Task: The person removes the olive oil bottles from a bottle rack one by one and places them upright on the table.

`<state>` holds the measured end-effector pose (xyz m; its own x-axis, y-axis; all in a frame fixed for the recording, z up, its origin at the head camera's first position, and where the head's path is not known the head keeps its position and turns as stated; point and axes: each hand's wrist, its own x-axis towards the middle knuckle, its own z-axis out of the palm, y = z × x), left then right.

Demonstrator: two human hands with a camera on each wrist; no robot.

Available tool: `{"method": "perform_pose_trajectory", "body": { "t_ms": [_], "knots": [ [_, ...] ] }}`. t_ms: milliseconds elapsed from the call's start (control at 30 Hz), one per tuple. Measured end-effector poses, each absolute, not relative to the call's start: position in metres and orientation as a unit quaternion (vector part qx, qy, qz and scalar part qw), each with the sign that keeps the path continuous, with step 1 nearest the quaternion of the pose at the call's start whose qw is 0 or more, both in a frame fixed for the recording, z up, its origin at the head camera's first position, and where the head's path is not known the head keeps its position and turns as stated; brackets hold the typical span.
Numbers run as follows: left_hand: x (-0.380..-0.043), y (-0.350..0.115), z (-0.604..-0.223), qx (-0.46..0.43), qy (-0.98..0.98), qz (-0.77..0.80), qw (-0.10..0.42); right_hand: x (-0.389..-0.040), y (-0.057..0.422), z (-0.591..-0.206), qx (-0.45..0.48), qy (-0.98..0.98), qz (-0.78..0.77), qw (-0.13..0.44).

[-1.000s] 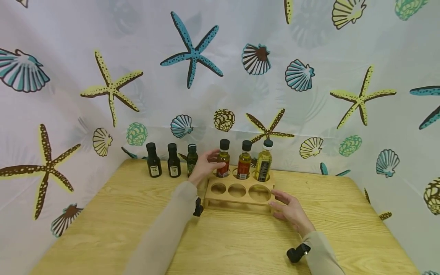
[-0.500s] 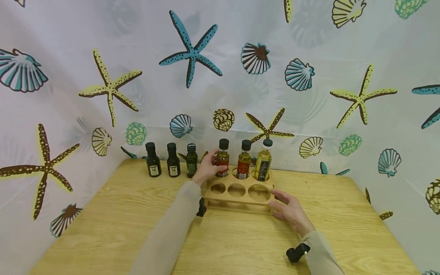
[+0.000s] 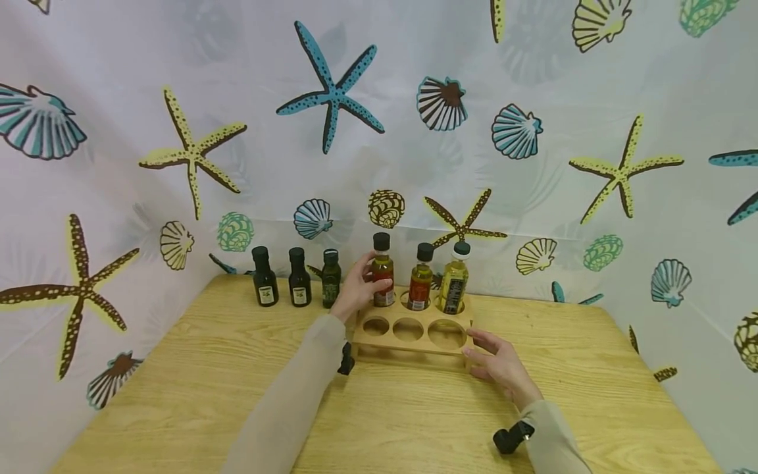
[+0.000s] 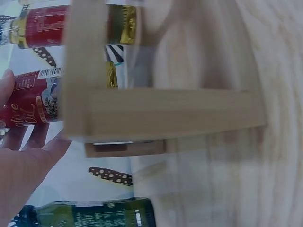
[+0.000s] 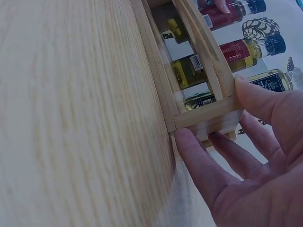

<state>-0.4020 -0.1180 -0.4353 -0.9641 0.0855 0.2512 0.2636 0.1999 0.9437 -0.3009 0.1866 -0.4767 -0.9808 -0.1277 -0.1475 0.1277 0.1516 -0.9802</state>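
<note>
Slightly higher than half a second ago, the red-labelled bottle (image 3: 382,268) rises from the back-left hole of the wooden rack (image 3: 379,341), its cap now above that of the second red-labelled bottle (image 3: 420,283). From the head view, the left hand (image 3: 357,288) is clamped on the lifted bottle's middle, coming in from its left side with the thumb across the front. Just beyond that hand stands a dark green bottle (image 3: 331,282) on the table (image 3: 177,388). At the rack's front-right corner, the right hand (image 3: 502,363) has its fingers apart, tips against the wood. Seen from the left wrist, the gripped bottle lies between thumb and fingers, and its base reaches less far past the rack's upper plate than its neighbour's does. Through the right wrist camera, thumb and fingers rest spread against the rack's end, with the lifted bottle farthest from them, at the top edge.
</note>
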Motion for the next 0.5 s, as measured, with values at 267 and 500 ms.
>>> {"method": "perform_pose_trajectory", "body": {
  "t_ms": [267,500],
  "knots": [
    [-0.399,-0.125,-0.419,-0.116,-0.76,-0.63,0.108,-0.301,0.187,-0.478,-0.005,0.75,-0.654,0.1],
    [-0.384,-0.136,-0.401,-0.137,-0.756,-0.622,0.15,-0.3,0.187,-0.478,-0.004,0.752,-0.651,0.102]
  ]
}}
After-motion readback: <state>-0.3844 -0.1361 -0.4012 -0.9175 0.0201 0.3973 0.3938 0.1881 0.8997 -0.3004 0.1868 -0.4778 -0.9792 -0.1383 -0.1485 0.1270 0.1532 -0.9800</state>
